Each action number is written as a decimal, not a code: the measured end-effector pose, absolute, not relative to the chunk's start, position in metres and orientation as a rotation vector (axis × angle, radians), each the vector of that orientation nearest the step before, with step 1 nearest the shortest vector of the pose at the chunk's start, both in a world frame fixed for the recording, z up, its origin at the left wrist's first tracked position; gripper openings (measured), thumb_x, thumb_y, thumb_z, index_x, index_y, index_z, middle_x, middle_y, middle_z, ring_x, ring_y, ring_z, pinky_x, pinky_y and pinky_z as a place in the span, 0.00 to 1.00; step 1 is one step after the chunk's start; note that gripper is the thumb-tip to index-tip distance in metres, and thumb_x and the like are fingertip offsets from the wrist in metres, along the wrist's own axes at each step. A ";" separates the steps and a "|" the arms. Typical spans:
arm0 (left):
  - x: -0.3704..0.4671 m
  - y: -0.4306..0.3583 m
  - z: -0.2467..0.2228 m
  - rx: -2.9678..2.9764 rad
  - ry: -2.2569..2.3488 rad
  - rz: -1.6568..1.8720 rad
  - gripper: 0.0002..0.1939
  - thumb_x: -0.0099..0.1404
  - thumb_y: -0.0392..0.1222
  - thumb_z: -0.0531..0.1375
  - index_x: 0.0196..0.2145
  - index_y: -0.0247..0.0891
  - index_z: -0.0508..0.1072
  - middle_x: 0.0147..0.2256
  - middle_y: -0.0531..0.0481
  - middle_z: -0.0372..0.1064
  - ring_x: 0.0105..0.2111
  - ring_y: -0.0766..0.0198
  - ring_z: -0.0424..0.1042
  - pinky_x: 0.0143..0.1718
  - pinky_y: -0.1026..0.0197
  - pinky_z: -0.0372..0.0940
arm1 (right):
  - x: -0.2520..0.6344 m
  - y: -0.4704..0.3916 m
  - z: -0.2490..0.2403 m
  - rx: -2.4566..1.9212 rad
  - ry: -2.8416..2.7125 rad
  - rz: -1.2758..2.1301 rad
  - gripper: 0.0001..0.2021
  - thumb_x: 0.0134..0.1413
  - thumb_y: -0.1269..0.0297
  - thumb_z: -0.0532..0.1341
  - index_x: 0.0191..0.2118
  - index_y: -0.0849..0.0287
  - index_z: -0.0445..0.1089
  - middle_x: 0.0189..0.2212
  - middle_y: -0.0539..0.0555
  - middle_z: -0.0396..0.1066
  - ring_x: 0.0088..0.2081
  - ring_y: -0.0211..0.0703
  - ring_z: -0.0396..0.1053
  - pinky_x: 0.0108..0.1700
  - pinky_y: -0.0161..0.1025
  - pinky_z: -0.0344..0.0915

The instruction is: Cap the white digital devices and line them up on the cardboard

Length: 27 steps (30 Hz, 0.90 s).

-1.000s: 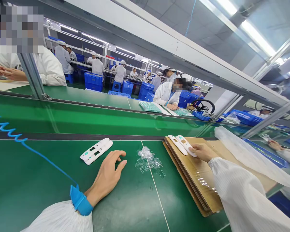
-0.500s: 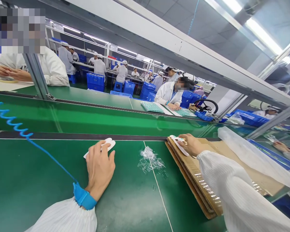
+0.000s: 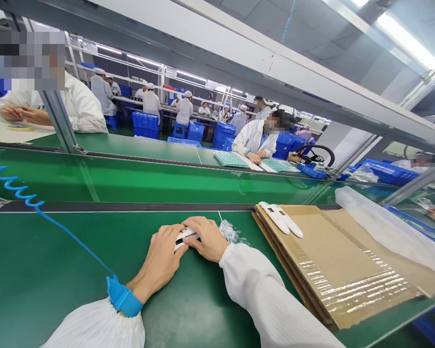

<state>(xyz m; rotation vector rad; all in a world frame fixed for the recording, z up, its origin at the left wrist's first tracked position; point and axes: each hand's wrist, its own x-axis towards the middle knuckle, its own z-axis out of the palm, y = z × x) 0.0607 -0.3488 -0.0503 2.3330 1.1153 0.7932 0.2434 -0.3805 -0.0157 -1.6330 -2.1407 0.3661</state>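
A white plastic part with a dark slot is held between my two hands, just above or on the green table. My left hand, with a blue strap at the wrist, grips its left side. My right hand has its fingers closed on the right side. Much of the part is hidden under the fingers. Two similar white pieces lie side by side on the far left corner of the cardboard stack. Crumpled clear plastic rests beyond my right wrist.
A coiled blue cord runs to my left wrist. Milky plastic sheeting lies over the cardboard's far right side, near a blue tray. Past the table's dark edge stands a metal post; people in white work across the line.
My right hand has left the cardboard, leaving the white pieces there, and moved left to join my left hand. My left hand has shifted slightly right, and both now hold a white part.
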 end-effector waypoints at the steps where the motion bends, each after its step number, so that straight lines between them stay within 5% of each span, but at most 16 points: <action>1: 0.061 -0.349 -0.050 2.318 1.124 0.803 0.16 0.70 0.40 0.57 0.54 0.45 0.71 0.55 0.47 0.73 0.55 0.51 0.68 0.54 0.46 0.62 | 0.241 -0.381 -0.023 -1.628 -2.091 0.370 0.17 0.64 0.61 0.65 0.57 0.51 0.69 0.57 0.56 0.71 0.59 0.52 0.65 0.57 0.54 0.60; 7: 0.058 -0.348 -0.052 2.222 1.307 0.911 0.23 0.65 0.37 0.63 0.57 0.36 0.67 0.55 0.40 0.71 0.54 0.47 0.67 0.55 0.44 0.64 | 0.246 -0.387 -0.052 -1.518 -1.825 0.127 0.09 0.65 0.60 0.63 0.47 0.56 0.75 0.43 0.58 0.74 0.45 0.52 0.67 0.47 0.48 0.62; 12: 0.059 -0.349 -0.049 2.108 1.381 1.008 0.21 0.66 0.36 0.62 0.56 0.37 0.68 0.51 0.40 0.72 0.52 0.47 0.68 0.55 0.42 0.64 | 0.250 -0.391 -0.050 -1.439 -1.554 0.154 0.15 0.69 0.52 0.57 0.44 0.56 0.76 0.40 0.58 0.76 0.42 0.51 0.71 0.46 0.46 0.63; 18: 0.065 -0.357 -0.028 1.681 1.111 1.131 0.19 0.67 0.42 0.63 0.55 0.41 0.69 0.54 0.42 0.73 0.53 0.54 0.71 0.56 0.48 0.64 | 0.232 -0.407 -0.036 -1.362 -1.199 0.855 0.22 0.64 0.41 0.59 0.39 0.58 0.73 0.26 0.52 0.71 0.30 0.44 0.68 0.36 0.40 0.64; 21: 0.070 -0.362 -0.022 1.488 0.962 1.081 0.17 0.67 0.44 0.63 0.53 0.40 0.69 0.51 0.43 0.76 0.50 0.57 0.74 0.54 0.52 0.65 | 0.220 -0.412 -0.035 -1.169 -1.137 1.168 0.25 0.62 0.40 0.61 0.50 0.59 0.69 0.27 0.50 0.71 0.29 0.41 0.67 0.33 0.38 0.62; 27: 0.075 -0.368 -0.021 1.473 0.987 1.066 0.16 0.67 0.44 0.64 0.50 0.39 0.72 0.49 0.44 0.77 0.47 0.60 0.74 0.49 0.57 0.65 | 0.215 -0.411 -0.039 -1.075 -1.065 1.312 0.28 0.61 0.41 0.62 0.54 0.61 0.65 0.27 0.50 0.70 0.29 0.39 0.66 0.33 0.38 0.61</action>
